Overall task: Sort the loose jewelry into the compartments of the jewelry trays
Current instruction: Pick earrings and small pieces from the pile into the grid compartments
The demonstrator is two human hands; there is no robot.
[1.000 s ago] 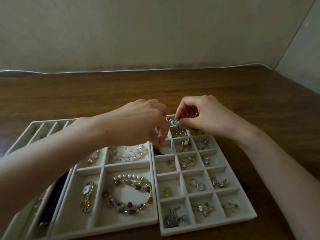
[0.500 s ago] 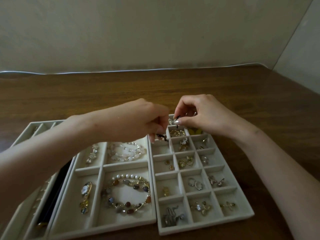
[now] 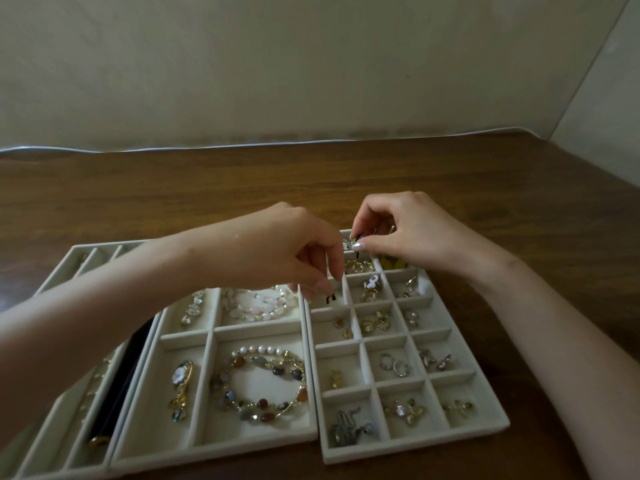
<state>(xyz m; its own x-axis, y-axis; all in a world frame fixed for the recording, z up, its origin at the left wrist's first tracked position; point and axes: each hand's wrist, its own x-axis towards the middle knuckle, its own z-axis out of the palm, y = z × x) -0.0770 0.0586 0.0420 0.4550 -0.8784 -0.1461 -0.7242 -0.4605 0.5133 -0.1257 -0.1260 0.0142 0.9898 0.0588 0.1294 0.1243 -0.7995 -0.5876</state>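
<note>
Done: most grid tray (image 3: 415,444) compartments are filled.
Pending: a silver piece (image 3: 347,244) is pinched by the right hand (image 3: 412,233), unplaced.
Left hand (image 3: 277,251): curled downward; hold cannot be told.

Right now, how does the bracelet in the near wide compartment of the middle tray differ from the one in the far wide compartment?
Colour: the near bracelet mixes brown, grey and orange stones with a row of white pearls; the far bracelet is all pale pink and white.
Pose: the near bracelet lies spread as an open ring, the far bracelet lies bunched in a heap.
Both are beaded and lie in the middle tray.
</note>
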